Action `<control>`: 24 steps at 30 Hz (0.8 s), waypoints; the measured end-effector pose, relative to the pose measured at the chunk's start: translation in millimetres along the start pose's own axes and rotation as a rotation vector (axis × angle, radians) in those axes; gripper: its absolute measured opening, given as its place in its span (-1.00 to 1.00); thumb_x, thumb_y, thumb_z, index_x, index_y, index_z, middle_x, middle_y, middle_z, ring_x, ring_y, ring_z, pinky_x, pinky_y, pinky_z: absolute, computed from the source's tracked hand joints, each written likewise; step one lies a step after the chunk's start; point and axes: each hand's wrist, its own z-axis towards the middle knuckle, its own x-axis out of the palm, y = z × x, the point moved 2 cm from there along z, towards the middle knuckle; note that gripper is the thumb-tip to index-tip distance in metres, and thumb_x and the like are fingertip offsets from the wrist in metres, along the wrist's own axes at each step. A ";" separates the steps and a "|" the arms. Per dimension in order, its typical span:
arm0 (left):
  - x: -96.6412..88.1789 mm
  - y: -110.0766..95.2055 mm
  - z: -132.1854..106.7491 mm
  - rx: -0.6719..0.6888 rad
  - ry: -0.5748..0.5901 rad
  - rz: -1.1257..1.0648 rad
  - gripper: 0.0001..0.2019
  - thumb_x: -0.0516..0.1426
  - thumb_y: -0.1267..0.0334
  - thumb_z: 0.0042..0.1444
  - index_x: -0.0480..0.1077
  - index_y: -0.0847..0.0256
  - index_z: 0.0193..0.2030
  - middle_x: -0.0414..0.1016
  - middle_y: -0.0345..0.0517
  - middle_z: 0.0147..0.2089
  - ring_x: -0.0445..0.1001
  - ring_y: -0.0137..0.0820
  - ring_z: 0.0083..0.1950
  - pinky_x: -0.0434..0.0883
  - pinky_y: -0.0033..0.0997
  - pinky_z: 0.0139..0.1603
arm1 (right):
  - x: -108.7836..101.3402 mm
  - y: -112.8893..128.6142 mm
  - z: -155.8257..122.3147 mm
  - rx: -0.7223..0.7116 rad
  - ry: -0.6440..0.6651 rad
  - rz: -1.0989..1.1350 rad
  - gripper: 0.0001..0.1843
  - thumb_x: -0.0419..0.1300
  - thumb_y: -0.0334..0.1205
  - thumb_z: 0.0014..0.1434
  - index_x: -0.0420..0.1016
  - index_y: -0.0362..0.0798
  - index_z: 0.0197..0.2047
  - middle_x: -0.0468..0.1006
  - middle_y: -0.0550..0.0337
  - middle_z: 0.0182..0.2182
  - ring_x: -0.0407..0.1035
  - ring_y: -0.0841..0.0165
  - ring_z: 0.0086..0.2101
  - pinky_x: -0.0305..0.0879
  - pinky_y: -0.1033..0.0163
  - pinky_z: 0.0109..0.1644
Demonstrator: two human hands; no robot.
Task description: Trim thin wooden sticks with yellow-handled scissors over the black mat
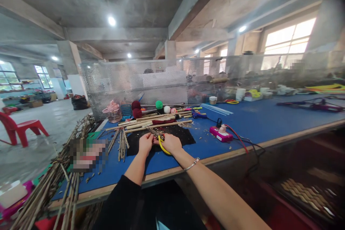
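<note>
My right hand grips yellow-handled shears, their dark blades pointing away and to the left. Beside it, my left hand is closed in a pinch near the blades; what sits between its fingers is too small to make out. Both hands are over a black cloth scattered with small wood chips. Cut twigs lie left of the cloth, and long pale wooden sticks lie just behind it.
Bundled branches lean over the table's left end. Yarn balls and a pink-lidded jar stand along the mesh screen. On the right are a glue gun, a purple power strip with trailing cables, and the blue tabletop.
</note>
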 end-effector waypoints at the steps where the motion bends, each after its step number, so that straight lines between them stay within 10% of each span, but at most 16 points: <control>1: -0.3 -0.3 0.0 -0.006 -0.007 -0.009 -0.91 0.15 0.34 -0.09 0.41 0.32 -0.42 0.42 -0.16 -0.55 0.32 -0.55 -0.60 0.28 -0.57 -0.59 | 0.0 -0.1 -0.3 0.004 0.001 0.001 -0.37 -0.01 0.35 -0.11 0.41 -0.04 -0.26 0.52 -0.02 -0.34 0.42 0.16 -0.30 0.24 0.20 -0.30; 24: 2.3 5.3 4.6 -0.043 0.067 -0.208 -0.84 0.21 0.33 -0.17 0.41 0.35 -0.40 0.50 -0.02 -0.40 0.44 -0.47 -0.43 0.36 -0.53 -0.42 | 2.0 -4.8 0.2 -0.078 -0.097 0.042 -0.39 0.04 0.31 -0.12 0.33 -0.08 -0.25 0.46 0.03 -0.28 0.36 0.26 -0.25 0.15 0.28 -0.24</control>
